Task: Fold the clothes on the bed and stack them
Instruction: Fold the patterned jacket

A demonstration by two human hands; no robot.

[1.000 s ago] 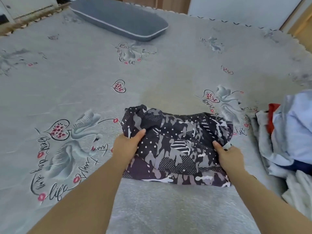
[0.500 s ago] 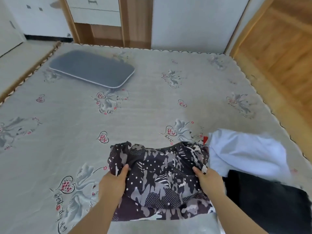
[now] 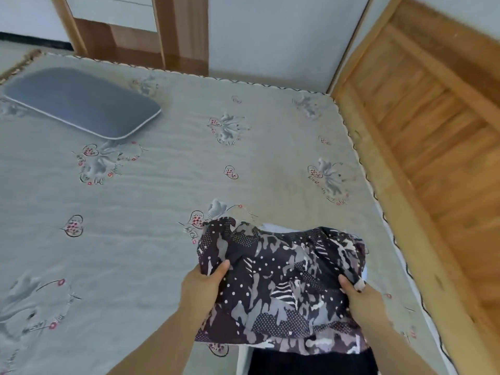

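Folded garment: dark purple, grey and white patchwork-print cloth [image 3: 281, 280], folded to a rough rectangle, held by both side edges above the near right part of the bed, over the other clothes.
Bed: grey quilted mattress cover with swan and heart prints [image 3: 162, 198]; serves as landmark for all places below.
Stack target: black cloth [image 3: 311, 364] and pale white-blue cloth [image 3: 270, 227] peeking out from under the garment at the bed's near right; judged to be the pile to land on.
Left hand: [image 3: 201, 286] grips the garment's left edge, thumb on top, other fingers under the cloth.
Right hand: [image 3: 361, 296] pinches the garment's right edge, thumb on top.
Step in hand: likely lowering the folded piece onto the pile.
Doing it well: keep both edges level and taut so folds hold; square the near hem with the black cloth's edge; set down flat, then slide the fingers out sideways without dragging layers.
Risk: loose far corners may flop open on release; smooth once with flat palms.
Hidden: most of the pile under the garment; number of pieces and neatness impossible to tell.
Cut off: black cloth's near edge and both forearms run off the bottom.
Unclear: under-cloth fingers of both hands; garment type.
Far left of bed: blue-grey flat pillow with pale piping [image 3: 81, 102], well apart.
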